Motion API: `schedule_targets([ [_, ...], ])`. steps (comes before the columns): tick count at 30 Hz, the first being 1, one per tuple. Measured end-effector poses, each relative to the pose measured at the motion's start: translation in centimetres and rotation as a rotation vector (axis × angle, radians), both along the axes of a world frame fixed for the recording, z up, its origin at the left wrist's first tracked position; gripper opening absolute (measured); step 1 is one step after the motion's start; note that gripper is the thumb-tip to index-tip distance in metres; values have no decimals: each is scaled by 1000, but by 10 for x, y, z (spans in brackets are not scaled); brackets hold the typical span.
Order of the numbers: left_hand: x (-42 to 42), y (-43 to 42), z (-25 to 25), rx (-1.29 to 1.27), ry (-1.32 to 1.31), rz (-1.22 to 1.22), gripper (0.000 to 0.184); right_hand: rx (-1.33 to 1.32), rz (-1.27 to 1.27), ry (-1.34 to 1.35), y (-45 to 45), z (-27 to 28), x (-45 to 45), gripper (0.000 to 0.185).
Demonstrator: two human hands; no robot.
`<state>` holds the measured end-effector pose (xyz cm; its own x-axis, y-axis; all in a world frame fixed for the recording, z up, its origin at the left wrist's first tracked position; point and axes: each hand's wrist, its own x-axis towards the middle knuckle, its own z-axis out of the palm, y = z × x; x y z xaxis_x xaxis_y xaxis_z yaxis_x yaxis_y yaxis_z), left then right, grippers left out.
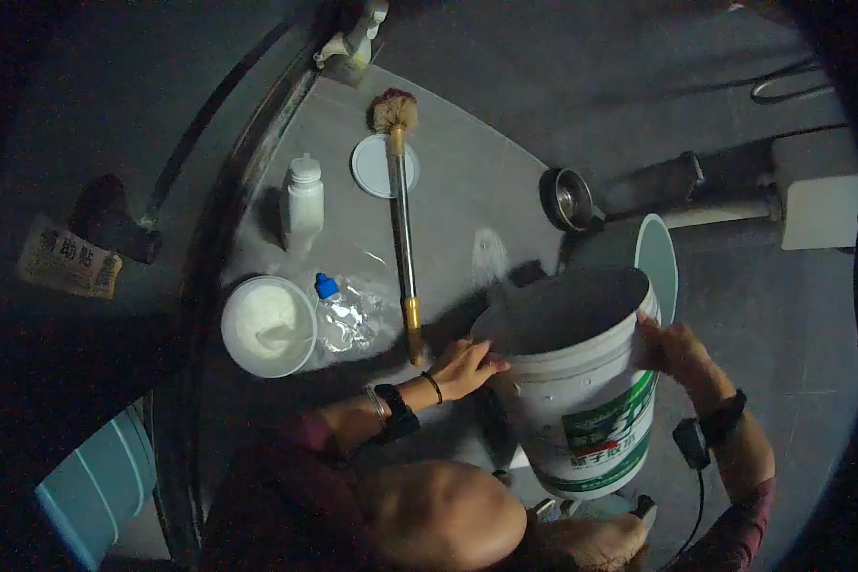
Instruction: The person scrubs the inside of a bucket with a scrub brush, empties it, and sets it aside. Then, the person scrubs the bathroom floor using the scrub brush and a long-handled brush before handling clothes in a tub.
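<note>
To hold the big white bucket well, it helps to press the same on both sides of its rim, so it does not tip. It is at the near right, to the right of the long brush, with the left hand gripping the left of the rim and the right hand gripping the right. Both arms reach in, bent, from the near side
</note>
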<state>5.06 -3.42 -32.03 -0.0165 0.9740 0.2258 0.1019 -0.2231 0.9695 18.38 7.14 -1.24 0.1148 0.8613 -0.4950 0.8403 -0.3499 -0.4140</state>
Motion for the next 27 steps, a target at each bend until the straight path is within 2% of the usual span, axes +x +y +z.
schedule_targets([
  [1, -4, 0, -9, -30, -5, 5, 43, 49, -28, 75, -1, -8, -7, 36],
  [2, -20, -4, 0, -16, -13, -4, 43, 67, -20, -26, -8, -2, -34, 34],
  [4, -40, -15, 18, -134, -195, -2, 44, 80, 62, -157, 1, -1, -45, 35],
  [5, -32, -18, 14, -175, -220, 128, 41, 105, 83, -120, 5, 1, -58, 36],
  [8, -45, -16, 22, -277, -283, 51, 42, 78, 214, -136, 21, 8, -87, 39],
  [9, -51, -25, 33, -193, -291, 189, 41, 146, 231, -103, 17, 4, -98, 40],
  [10, -53, -28, 38, -192, -291, 192, 41, 206, 257, -64, 15, -1, -111, 45],
  [12, -59, -33, 41, -332, -303, 243, 39, 212, 284, -150, 21, -3, -130, 46],
  [13, -53, -31, 24, -326, -311, 246, 39, 216, 305, -239, 21, -2, -140, 47],
  [14, -40, -26, -8, -155, -173, 458, 38, 220, 313, -247, 20, -2, -150, 47],
  [16, -44, -32, -14, 11, -16, 668, 36, 240, 420, -322, 20, 0, -159, 46],
  [17, -65, -42, 10, -105, -205, 524, 36, 241, 424, -317, 19, 1, -163, 46],
  [19, -94, -59, 51, -335, -559, 304, 38, 282, 603, -345, 16, 4, -171, 46],
  [20, -95, -59, 50, -333, -550, 310, 38, 298, 664, -349, 14, 6, -175, 46],
  [22, -95, -55, 37, -283, -492, 321, 39, 247, 375, -204, 10, 8, -185, 47],
  [23, -92, -51, 37, -293, -457, 340, 39, 235, 382, -166, 26, 6, -168, 47],
  [24, -90, -51, 32, -287, -431, 340, 39, 314, 624, -182, 44, -1, -146, 46],
  [26, -92, -52, 37, -288, -405, 345, 40, 391, 869, -194, 34, 3, -158, 45],
  [27, -93, -53, 39, -291, -425, 321, 40, 281, 617, -168, 29, 9, -163, 45],
])
